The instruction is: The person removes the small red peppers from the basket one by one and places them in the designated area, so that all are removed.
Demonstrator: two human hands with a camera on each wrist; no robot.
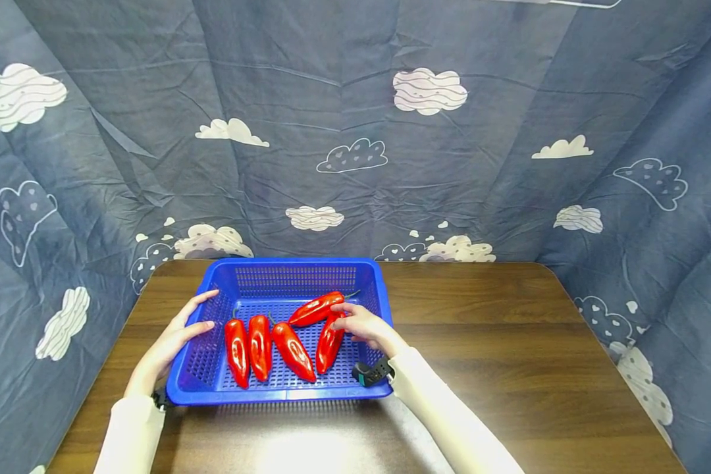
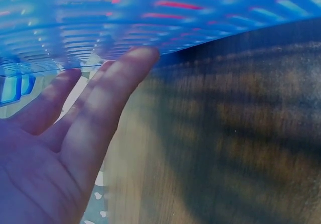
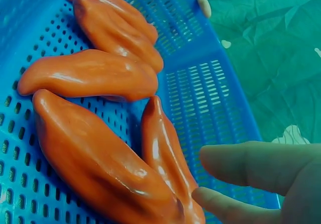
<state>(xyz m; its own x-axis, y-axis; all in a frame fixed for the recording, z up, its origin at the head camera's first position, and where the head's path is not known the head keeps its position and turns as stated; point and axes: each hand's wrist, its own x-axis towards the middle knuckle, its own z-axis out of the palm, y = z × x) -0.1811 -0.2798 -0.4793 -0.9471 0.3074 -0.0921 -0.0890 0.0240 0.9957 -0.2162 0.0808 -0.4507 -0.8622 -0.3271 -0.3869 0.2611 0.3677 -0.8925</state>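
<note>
Several long red peppers (image 1: 259, 347) lie in a blue slotted plastic basket (image 1: 284, 395). My left hand (image 1: 174, 334) holds the basket's left side. Its thumb and a finger reach over the rim, while other fingers (image 2: 98, 96) lie along the outside of the slotted plastic. Inside the basket on the right, my right hand (image 1: 364, 324) hovers at the top end of a pepper (image 1: 328, 345), thumb and finger spread apart. One fingertip (image 3: 203, 195) is right at that pepper's side. Another pepper (image 1: 314, 311) lies slantwise behind it, its green stem pointing right.
The basket stands on a brown wooden table (image 1: 480, 342), with more tabletop stretching to its right. Behind the table hangs a grey-blue curtain (image 1: 355, 197) printed with white clouds. A dark wrist strap (image 1: 372, 372) on the right arm overlaps the basket's right front corner.
</note>
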